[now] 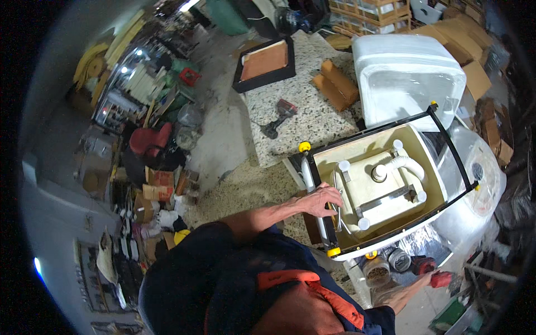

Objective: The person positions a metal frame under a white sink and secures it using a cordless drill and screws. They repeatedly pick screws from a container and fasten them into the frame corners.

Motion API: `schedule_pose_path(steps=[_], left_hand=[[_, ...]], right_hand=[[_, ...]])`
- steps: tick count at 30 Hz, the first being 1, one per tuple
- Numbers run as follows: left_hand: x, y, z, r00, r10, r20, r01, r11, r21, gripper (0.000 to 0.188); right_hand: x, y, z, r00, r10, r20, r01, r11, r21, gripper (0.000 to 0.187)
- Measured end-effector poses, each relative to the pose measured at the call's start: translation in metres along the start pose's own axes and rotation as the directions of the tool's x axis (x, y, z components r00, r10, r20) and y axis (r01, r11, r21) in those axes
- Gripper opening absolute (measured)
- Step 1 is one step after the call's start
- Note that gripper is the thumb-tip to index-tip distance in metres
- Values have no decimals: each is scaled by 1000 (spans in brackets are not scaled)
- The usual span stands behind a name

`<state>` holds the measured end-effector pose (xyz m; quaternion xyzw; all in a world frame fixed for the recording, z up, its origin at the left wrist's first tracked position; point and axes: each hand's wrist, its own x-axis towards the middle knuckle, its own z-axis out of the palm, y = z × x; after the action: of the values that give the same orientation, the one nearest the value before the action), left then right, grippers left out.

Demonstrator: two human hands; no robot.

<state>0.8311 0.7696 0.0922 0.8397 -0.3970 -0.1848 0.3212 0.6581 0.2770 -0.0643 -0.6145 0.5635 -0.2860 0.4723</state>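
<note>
An upturned white tub (402, 209) shows its cream underside, with round white feet, a metal bar and a ribbed white hose (410, 165). Round it runs a black tubular frame (365, 135) with yellow end caps. My left hand (321, 202) is over the tub's left edge, its fingers curled round a thin shiny metal rod (339, 195) whose lower end lies against the inside wall. My right hand (421, 283), partly hidden beyond the near side, is closed on a red and black power tool (441, 279); its full shape is unclear.
Beside the right hand are a jar of small parts (377, 272) and a round grey container (399, 259). A cordless drill (279, 118) lies on the speckled slab (262, 145). A wrapped white basin (410, 78) and cardboard (336, 86) stand beyond; clutter lines the left wall.
</note>
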Motion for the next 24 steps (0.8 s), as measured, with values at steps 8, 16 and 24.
schedule_pose_path(steps=[8, 16, 24], left_hand=[[19, 3, 16, 996, -24, -81, 21, 999, -33, 19], [21, -10, 20, 998, -34, -62, 36, 999, 24, 19], [23, -23, 26, 991, -109, -76, 106, 993, -43, 20]], right_hand=[[-1, 24, -13, 997, 66, 32, -66, 998, 15, 35], [-20, 43, -23, 992, 114, 51, -118, 990, 82, 36], [-67, 73, -52, 970, 229, 87, -240, 957, 160, 37]])
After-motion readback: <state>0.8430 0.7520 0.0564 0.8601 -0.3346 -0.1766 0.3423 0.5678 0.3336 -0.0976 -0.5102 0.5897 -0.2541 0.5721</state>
